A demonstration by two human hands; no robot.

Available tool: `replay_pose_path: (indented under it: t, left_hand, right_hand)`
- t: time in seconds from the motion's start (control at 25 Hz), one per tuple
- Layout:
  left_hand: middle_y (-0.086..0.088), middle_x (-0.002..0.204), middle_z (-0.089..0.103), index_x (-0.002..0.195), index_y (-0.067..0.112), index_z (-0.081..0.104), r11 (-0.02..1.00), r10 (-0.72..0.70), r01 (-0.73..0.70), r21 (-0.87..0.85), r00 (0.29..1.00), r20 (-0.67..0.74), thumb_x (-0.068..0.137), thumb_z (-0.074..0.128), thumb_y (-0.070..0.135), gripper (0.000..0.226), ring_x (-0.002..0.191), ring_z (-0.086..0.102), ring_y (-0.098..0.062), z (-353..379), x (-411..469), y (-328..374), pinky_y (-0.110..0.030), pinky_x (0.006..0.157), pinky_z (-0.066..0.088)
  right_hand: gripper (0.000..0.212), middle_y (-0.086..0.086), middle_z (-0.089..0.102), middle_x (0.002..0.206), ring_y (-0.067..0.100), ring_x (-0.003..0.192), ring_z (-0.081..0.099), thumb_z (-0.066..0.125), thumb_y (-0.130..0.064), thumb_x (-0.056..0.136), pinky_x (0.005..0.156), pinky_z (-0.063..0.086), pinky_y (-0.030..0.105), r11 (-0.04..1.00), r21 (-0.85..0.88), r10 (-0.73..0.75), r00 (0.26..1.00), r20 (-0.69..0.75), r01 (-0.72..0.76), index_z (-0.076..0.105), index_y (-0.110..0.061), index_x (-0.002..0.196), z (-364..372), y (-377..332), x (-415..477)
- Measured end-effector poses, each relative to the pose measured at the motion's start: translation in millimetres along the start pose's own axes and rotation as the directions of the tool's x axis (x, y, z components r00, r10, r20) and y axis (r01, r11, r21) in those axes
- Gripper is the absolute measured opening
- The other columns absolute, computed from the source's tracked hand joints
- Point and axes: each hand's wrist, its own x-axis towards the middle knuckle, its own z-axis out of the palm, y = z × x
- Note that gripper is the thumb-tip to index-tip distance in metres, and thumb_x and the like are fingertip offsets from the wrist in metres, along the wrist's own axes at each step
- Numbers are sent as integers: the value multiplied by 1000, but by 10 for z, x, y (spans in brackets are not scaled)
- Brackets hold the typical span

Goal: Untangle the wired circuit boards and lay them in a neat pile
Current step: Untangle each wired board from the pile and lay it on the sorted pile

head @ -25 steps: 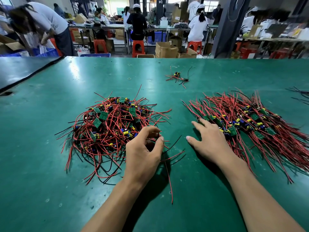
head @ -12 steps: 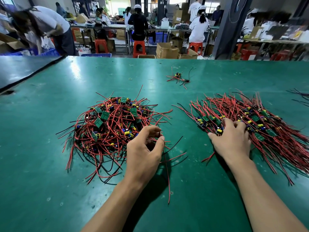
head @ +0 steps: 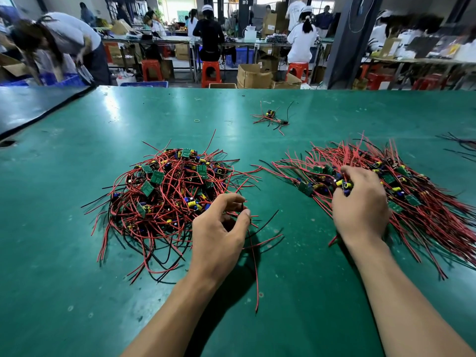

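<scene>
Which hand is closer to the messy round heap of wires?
Left. The left hand pinches a wire at the near edge of the messy heap; the right hand grips the straightened pile, farther right.

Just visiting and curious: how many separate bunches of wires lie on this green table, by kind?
Tangled heap of wired circuit boards: 1
Neat pile of wired circuit boards: 1
Small stray bunch of wired boards: 1
Black wire bunch at the right edge: 1
Total: 4

Green table (head: 64, 292), tangled heap (head: 164, 199), aligned pile (head: 427, 210)
</scene>
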Motion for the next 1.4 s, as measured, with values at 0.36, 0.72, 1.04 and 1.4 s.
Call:
replay_pose_path:
  t: [0.36, 0.72, 1.04, 1.4]
  left_hand:
    - [10, 83, 70, 98, 20, 68, 999, -40, 40, -28, 999, 19, 85, 73, 11, 16, 70, 67, -13, -11, -11, 7, -43, 69, 59]
    - [7, 88, 71, 100, 20, 68, 995, -94, 96, -31, 994, 54, 85, 73, 9, 19, 78, 69, -15, 17, -4, -14, -45, 77, 58]
    - [0, 98, 76, 108, 16, 62, 903, -218, 263, -341, 962, 165, 91, 64, 3, 21, 84, 70, -10, -23, 52, 87, -22, 64, 53]
    - [-10, 100, 75, 113, 6, 60, 624, -333, 496, -603, 868, 369, 87, 64, 5, 26, 78, 69, -13, -23, 106, 82, -27, 67, 58]
  right_hand:
    - [61, 11, 41, 155, 28, 148, 27, 68, -35, 92, 120, 14, 48, 966, -237, -22, 945, 326, 104, 48, -17, 147, 53, 56, 103]
    - [48, -3, 46, 152, 23, 139, 35, 48, -42, 101, 111, 27, 38, 934, -27, -260, 729, 634, 357, 49, -22, 145, 378, -242, -232]
    - [33, 1, 63, 132, 17, 123, 54, 61, -31, 97, 100, 39, 30, 958, 173, -287, 804, 521, 230, 67, -18, 127, 237, -278, -220]
    - [32, -4, 74, 93, 3, 73, 62, 65, -35, 86, 56, 44, 12, 522, 568, -338, 458, 822, -636, 74, -20, 113, -20, -740, -487]
